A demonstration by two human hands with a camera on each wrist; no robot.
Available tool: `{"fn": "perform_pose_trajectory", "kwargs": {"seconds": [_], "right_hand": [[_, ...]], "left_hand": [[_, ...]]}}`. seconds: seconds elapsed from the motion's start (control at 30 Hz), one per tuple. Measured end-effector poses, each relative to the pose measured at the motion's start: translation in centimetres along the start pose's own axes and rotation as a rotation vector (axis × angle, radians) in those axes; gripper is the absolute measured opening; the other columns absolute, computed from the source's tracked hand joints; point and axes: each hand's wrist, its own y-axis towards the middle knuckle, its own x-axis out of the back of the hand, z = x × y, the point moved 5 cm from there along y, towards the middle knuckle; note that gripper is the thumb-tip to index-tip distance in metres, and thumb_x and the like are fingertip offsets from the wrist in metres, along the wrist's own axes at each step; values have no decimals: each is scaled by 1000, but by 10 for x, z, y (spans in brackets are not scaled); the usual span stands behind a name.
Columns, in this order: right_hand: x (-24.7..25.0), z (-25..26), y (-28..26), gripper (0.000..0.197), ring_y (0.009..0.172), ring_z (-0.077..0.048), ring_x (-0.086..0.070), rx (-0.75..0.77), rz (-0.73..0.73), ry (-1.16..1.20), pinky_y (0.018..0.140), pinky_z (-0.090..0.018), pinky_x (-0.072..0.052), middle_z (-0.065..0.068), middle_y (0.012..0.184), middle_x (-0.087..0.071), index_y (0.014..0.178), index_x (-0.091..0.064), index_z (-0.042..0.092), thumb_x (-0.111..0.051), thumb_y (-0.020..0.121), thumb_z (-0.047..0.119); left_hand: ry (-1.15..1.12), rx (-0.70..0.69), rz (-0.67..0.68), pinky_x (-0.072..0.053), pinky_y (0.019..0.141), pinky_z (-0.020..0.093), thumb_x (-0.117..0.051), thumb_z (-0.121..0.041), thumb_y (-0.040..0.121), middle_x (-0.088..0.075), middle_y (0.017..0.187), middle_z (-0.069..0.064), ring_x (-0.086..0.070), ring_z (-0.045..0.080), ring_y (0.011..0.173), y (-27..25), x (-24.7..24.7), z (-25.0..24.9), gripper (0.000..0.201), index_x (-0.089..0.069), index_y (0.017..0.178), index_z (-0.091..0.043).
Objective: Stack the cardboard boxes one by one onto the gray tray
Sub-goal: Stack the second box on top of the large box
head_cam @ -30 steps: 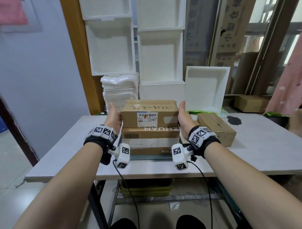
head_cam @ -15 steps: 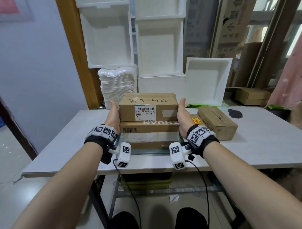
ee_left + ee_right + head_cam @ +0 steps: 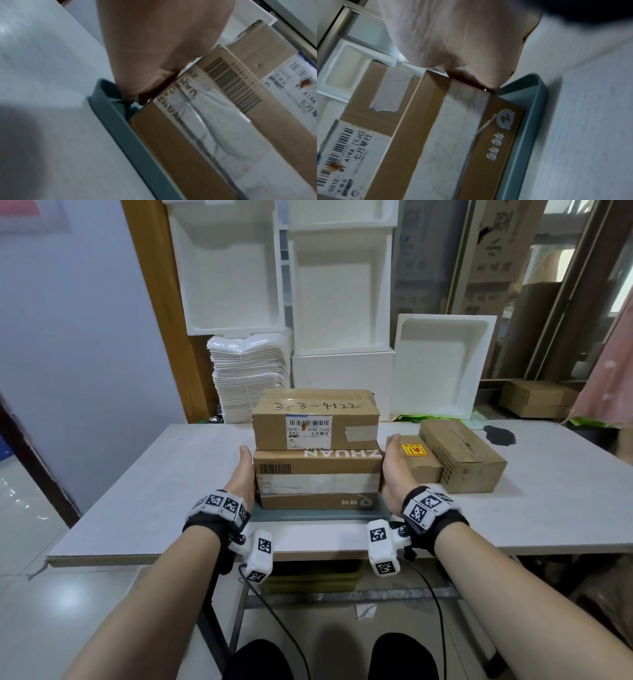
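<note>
Now both hands flank the lower box (image 3: 318, 479) on the gray tray (image 3: 318, 514); fingers hidden behind it, so grip cannot be told. Left hand (image 3: 244, 475), right hand (image 3: 394, 470). Top box (image 3: 315, 419) rests on the stack. Hands sat higher, against the top box, a second ago.

top box (image 3: 315, 419) "3-3-4122", lower box (image 3: 318, 479) "ZHUAN"
</note>
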Motion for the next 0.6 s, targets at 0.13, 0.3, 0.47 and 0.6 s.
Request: {"fn": "perform_pose_trajectory", "kwargs": {"seconds": [0.13, 0.3, 0.47, 0.6], "right_hand": [[2, -9, 3, 62, 121, -24, -63, -24, -14, -10, 112, -43, -43, -7, 130, -68, 127, -56, 31, -19, 96, 70], [2, -26, 6, 77, 137, -21, -47, -79, -16, -27, 122, -39, -26, -3, 143, -56, 129, -56, 24, -16, 91, 77], [2, -29, 3, 54, 137, -24, -48, -55, 8, -38, 120, -38, -28, -9, 141, -58, 98, -58, 29, -15, 102, 61], [4, -31, 5, 57, 140, -24, -45, -67, -4, -36, 119, -37, -26, -10, 146, -55, 105, -58, 25, -15, 102, 61]], "left_hand": [[15, -25, -20, -50, 79, 33, -10, -63, 95, -68, 110, 10, -66, 21, 94, 3, 0, 7, 70, -64, 112, -23], [24, -37, -38, -46, 100, 41, -12, -65, 95, -65, 123, 11, -62, 25, 111, 0, 2, 7, 71, -59, 126, -23], [52, -40, -37, -51, 83, 35, -13, -66, 94, -67, 120, 10, -63, 24, 109, 2, 3, 9, 72, -58, 129, -23], [45, -49, -24, -50, 89, 36, -13, -63, 96, -68, 119, 10, -63, 25, 111, 3, 2, 10, 71, -61, 126, -22]]}}
